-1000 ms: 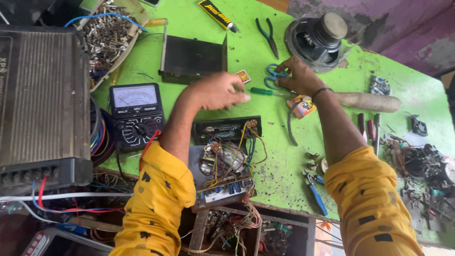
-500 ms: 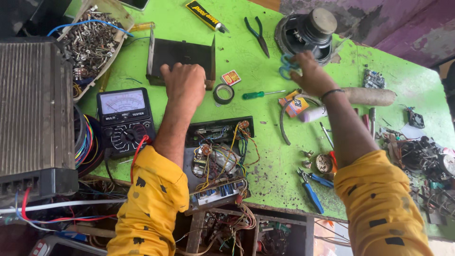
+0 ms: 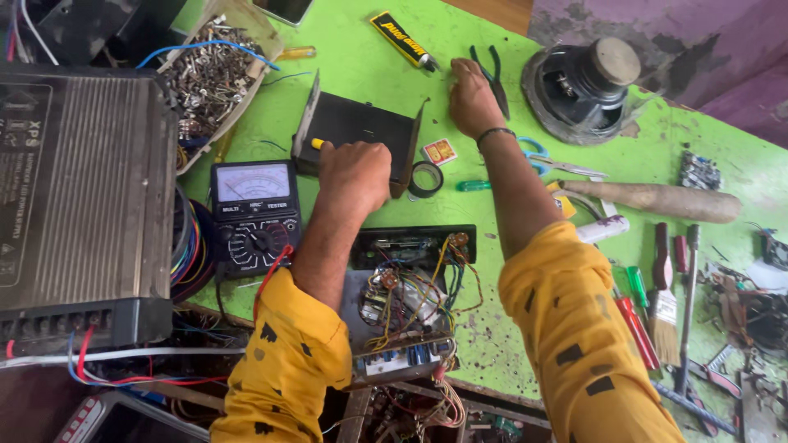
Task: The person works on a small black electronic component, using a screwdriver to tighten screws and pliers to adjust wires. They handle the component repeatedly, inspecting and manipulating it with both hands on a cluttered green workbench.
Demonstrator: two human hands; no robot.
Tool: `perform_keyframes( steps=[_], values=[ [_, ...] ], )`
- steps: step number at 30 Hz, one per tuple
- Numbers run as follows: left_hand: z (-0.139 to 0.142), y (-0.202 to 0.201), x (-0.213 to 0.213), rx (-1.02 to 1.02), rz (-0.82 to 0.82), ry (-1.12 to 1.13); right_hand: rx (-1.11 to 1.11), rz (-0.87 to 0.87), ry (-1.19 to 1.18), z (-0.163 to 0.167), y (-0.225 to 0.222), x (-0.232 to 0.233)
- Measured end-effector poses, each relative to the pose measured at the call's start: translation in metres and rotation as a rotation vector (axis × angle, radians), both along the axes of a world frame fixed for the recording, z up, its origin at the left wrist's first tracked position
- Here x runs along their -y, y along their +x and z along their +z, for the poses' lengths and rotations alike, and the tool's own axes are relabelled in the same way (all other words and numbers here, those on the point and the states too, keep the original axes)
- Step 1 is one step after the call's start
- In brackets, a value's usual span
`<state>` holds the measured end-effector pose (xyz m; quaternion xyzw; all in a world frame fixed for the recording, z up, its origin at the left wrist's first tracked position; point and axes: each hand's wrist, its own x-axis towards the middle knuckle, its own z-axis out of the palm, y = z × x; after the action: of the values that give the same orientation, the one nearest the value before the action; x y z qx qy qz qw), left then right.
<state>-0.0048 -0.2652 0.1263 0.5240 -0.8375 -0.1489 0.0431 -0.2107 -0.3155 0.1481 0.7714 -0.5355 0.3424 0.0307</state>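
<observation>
Black metal cover point(image 3: 353, 131) lies on the green bench point(image 3: 345, 57) under the left hand point(image 3: 355, 174), whose curled fingers press on its near edge beside a yellow knob point(image 3: 317, 143). Right hand point(image 3: 471, 97), fingers drawn together, rests on the bench touching black pliers point(image 3: 492, 74). A tape roll point(image 3: 425, 179) sits just beside the cover; an analog multimeter point(image 3: 254, 215) lies near the left wrist, an open circuit chassis point(image 3: 410, 283) between the yellow sleeves.
</observation>
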Motion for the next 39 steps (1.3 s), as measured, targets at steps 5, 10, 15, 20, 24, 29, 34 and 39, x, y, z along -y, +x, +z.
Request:
perform_keyframes(
  steps=[5,10,15,20,24,29,34,39],
  values=[
    [-0.003,0.004,0.002,-0.068,0.035,-0.105,-0.199,-0.062,-0.007,0.0,0.009,-0.002],
    [-0.009,0.006,0.013,-0.309,0.178,-0.583,-0.3,-0.187,0.102,-0.005,0.009,-0.015],
    [-0.013,0.003,0.019,-0.36,0.206,-0.632,-0.148,-0.203,0.05,-0.017,0.001,-0.018],
    [-0.015,0.009,0.022,-0.364,0.213,-0.575,0.079,-0.227,-0.179,-0.018,-0.014,-0.049],
    [-0.019,0.012,0.028,-0.342,0.185,-0.518,0.328,-0.329,-0.206,-0.021,-0.025,-0.116],
    [-0.02,0.01,0.034,-0.222,0.171,-0.487,0.923,-0.335,0.09,-0.053,-0.032,-0.149],
    [-0.011,0.014,0.031,-0.132,0.171,-0.258,0.91,-0.291,0.194,-0.08,-0.027,-0.132],
    [0.004,0.02,0.027,-0.142,0.19,-0.145,0.75,-0.336,0.142,-0.083,-0.013,-0.138]
  ],
)
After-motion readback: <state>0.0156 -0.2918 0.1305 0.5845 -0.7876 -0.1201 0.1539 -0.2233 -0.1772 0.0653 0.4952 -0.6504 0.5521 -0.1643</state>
